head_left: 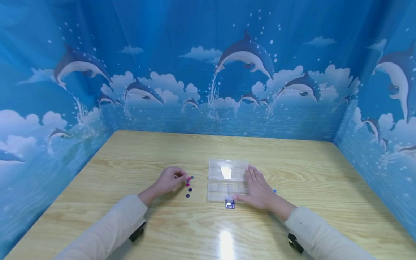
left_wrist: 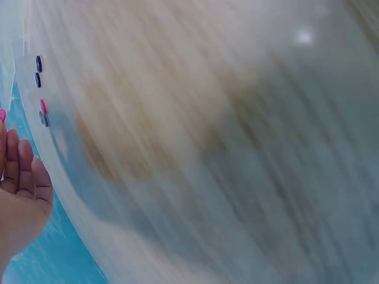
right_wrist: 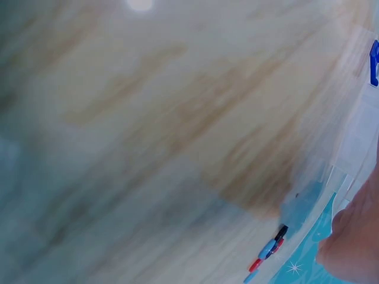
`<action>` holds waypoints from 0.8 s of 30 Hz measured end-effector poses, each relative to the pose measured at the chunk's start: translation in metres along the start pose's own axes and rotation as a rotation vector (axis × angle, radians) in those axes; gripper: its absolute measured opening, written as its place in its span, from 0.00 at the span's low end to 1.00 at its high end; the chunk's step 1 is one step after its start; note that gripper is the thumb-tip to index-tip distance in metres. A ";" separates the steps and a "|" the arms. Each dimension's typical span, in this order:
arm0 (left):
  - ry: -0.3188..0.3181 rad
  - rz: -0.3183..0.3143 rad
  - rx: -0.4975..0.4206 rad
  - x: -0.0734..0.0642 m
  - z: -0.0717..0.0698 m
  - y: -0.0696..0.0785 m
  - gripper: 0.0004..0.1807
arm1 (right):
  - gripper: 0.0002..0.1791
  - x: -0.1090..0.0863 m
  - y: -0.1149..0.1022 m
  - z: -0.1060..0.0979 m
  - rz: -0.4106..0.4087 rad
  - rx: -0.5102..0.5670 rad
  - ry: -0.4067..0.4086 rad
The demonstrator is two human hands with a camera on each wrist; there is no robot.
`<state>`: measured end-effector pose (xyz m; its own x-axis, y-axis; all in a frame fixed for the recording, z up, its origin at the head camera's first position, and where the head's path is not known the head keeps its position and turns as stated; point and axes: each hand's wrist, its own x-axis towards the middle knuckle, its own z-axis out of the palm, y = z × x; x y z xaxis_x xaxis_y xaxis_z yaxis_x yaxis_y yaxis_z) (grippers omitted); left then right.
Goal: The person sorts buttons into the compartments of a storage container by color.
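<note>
My left hand (head_left: pixel 171 179) pinches a small pink button (left_wrist: pixel 2 115) at its fingertips, over the left part of the table. Below and beside those fingers lie several loose buttons, among them a dark one (head_left: pixel 187 195) and a pink one (left_wrist: pixel 43 106). To the right is a clear plastic compartment box (head_left: pixel 212 198), its lid (head_left: pixel 214 169) folded back flat. My right hand (head_left: pixel 259 189) rests on the box's right side with fingers straight, the thumb near the blue latch (head_left: pixel 230 204) at the front. The palm hides some right-hand compartments.
Past my right hand, several small red, blue and black pieces (right_wrist: pixel 266 248) lie on the table, mostly hidden from the head view. The wood-grain table (head_left: pixel 156 144) is bordered by a blue dolphin curtain (head_left: pixel 182 43) at the back and sides.
</note>
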<state>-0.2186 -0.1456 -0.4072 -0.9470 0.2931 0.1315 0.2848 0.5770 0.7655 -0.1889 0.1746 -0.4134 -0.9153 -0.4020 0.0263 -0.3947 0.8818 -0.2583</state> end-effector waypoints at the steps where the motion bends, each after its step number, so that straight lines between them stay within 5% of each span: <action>1: -0.003 -0.012 0.000 0.000 0.001 0.001 0.06 | 0.58 0.000 0.000 0.000 0.000 -0.001 0.001; 14: -0.016 -0.087 -0.023 0.006 0.011 0.013 0.06 | 0.58 0.000 0.000 0.000 -0.004 -0.004 0.003; 24: -0.011 -0.015 -0.055 0.010 0.019 0.019 0.06 | 0.58 0.000 0.001 0.000 -0.003 0.001 -0.007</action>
<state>-0.2193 -0.1172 -0.4029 -0.9494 0.2931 0.1130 0.2618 0.5390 0.8006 -0.1894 0.1756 -0.4133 -0.9135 -0.4063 0.0207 -0.3974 0.8802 -0.2594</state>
